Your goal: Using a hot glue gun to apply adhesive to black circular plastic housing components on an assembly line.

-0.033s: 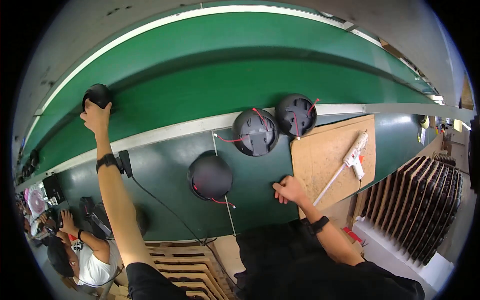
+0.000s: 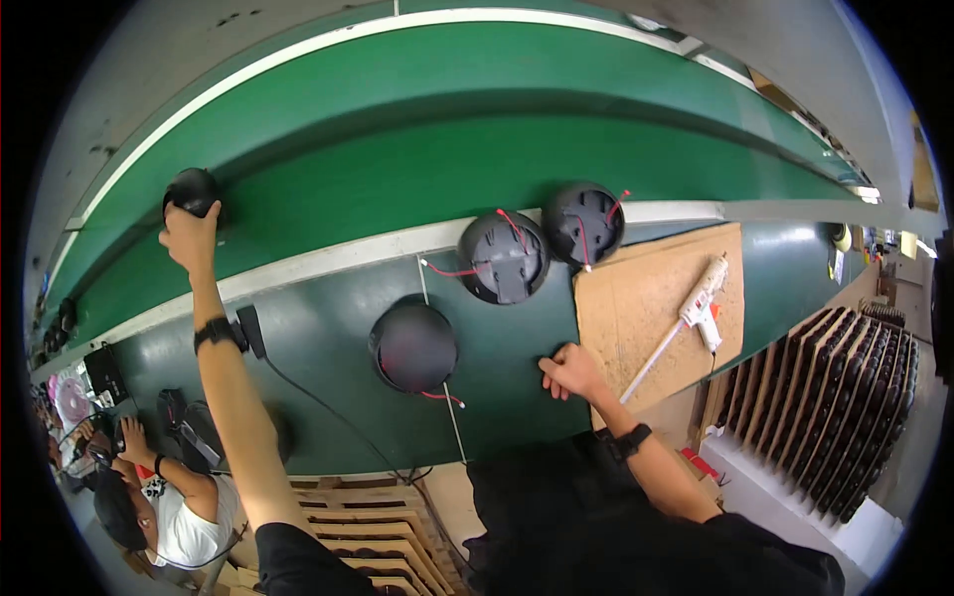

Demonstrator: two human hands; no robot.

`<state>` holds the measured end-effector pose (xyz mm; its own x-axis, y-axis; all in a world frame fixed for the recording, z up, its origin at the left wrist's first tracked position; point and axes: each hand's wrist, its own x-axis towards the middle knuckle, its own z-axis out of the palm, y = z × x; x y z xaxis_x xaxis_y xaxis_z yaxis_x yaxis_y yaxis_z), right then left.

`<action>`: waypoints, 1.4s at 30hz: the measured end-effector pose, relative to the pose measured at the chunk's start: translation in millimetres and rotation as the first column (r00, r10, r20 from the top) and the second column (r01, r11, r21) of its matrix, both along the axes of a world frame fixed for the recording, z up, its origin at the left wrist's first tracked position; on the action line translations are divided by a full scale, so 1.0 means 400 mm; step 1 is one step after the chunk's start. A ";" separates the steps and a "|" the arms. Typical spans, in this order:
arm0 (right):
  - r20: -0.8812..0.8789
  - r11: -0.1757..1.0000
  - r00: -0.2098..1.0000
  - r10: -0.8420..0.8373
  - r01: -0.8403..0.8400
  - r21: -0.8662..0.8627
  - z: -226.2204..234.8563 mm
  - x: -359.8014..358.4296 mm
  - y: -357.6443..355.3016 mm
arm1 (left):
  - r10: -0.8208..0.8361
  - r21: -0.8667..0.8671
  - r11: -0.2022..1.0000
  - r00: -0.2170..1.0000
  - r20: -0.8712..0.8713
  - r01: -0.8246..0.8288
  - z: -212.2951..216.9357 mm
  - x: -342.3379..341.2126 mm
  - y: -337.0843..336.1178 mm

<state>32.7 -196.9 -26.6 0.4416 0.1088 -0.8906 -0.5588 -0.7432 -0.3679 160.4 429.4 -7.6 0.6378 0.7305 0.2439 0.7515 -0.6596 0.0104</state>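
Observation:
At the far left, my left hand [image 2: 191, 236] is stretched out over the green belt, its fingers around the near side of a black rounded housing [image 2: 195, 189]. My right hand [image 2: 574, 372] hovers or rests by the bench's near edge, left of a cardboard sheet [image 2: 616, 308], with its fingers curled and nothing visible in them. Between the hands a black dome-shaped housing [image 2: 413, 348] lies smooth side up, a red wire poking out beneath. Farther back, two open round black housings, one on the left [image 2: 503, 260] and one on the right [image 2: 584, 226], show ribbed insides and red wires with white plugs.
On the cardboard lies a white glue gun [image 2: 704, 298] with a long glue stick. A black cable [image 2: 328, 405] crosses the dark green bench. At lower left a co-worker [image 2: 189, 507] handles dark parts. Stacked racks of dark round parts [image 2: 825, 407] stand at right.

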 end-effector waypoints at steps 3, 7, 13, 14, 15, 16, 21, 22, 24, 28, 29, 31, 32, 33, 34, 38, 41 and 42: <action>0.002 0.997 1.000 0.031 -0.031 0.068 0.003 -0.013 0.009 | 0.065 -0.397 0.909 0.900 0.432 0.125 0.077 -0.189 -0.046; -0.155 0.870 0.983 -0.094 0.157 0.468 -0.014 -0.035 -0.102 | 0.198 -0.859 0.280 0.850 0.488 0.428 0.208 -0.498 -0.428; -0.477 0.435 0.862 -0.172 0.501 0.748 0.157 -0.114 -0.033 | 0.567 -0.577 -0.611 0.808 0.159 0.542 -0.106 -0.917 -0.971; -0.340 0.485 0.893 -0.294 0.446 0.752 0.148 -0.121 -0.053 | 0.551 -0.532 -0.647 0.818 0.169 0.546 -0.108 -0.867 -1.064; -0.359 0.482 0.888 -0.286 0.457 0.747 0.136 -0.118 -0.064 | 0.542 -0.499 -0.669 0.821 0.179 0.551 -0.110 -0.804 -1.129; -0.169 0.588 0.936 -0.309 0.328 0.739 0.120 -0.102 -0.073 | 0.568 -0.502 -0.650 0.804 0.178 0.570 -0.127 -0.777 -1.170; 0.569 0.806 0.809 -0.145 -0.236 0.542 0.046 -0.068 -0.077 | 0.487 -0.856 -0.289 0.835 0.254 0.429 -0.139 -0.774 -1.207; 0.610 0.798 0.769 -0.192 -0.239 0.553 0.030 -0.062 -0.072 | 0.423 -0.911 -0.120 0.851 0.313 0.395 -0.080 -0.738 -1.217; 0.588 0.787 0.777 -0.222 -0.213 0.579 0.010 -0.054 -0.063 | 0.119 -0.916 0.331 0.953 0.280 0.228 -0.027 -0.730 -1.191; 0.645 0.691 0.744 -0.175 -0.375 0.619 -0.049 -0.048 -0.050 | -0.302 -0.314 0.836 0.854 0.423 0.451 0.068 -0.692 -1.111; 0.608 0.655 0.784 -0.127 -0.394 0.645 -0.043 -0.046 -0.058 | -0.470 -0.113 0.839 0.813 0.343 0.532 0.096 -0.654 -1.084; 0.685 0.696 0.728 0.035 -0.509 0.507 0.003 -0.012 -0.137 | -0.399 -0.158 0.876 0.870 0.290 0.455 0.123 -0.543 -1.081; 0.709 0.723 0.703 -0.058 -0.460 0.515 0.047 0.006 -0.183 | -0.413 -0.210 0.863 0.882 0.226 0.459 0.102 -0.514 -1.050; 0.810 0.806 0.574 -0.117 -0.421 0.415 0.057 0.016 -0.253 | -0.431 -0.265 0.846 0.886 0.174 0.463 0.076 -0.485 -1.024; 0.751 0.864 0.638 -0.169 -0.271 0.424 0.101 0.024 -0.341 | -0.436 -0.278 0.858 0.898 0.053 0.433 0.064 -0.472 -0.989; 0.935 0.984 0.342 0.096 0.110 -0.142 0.121 0.077 -0.711 | -0.432 -0.388 0.826 0.901 0.032 0.409 0.096 -0.473 -0.975; 0.839 0.918 0.443 0.317 0.080 -0.389 0.096 0.059 -0.825 | -0.651 -0.270 0.725 0.758 0.031 0.634 0.131 -0.481 -1.114; 0.800 0.924 0.525 0.289 0.065 -0.377 0.089 0.055 -0.831 | -0.697 -0.363 0.675 0.717 -0.026 0.643 0.129 -0.488 -1.162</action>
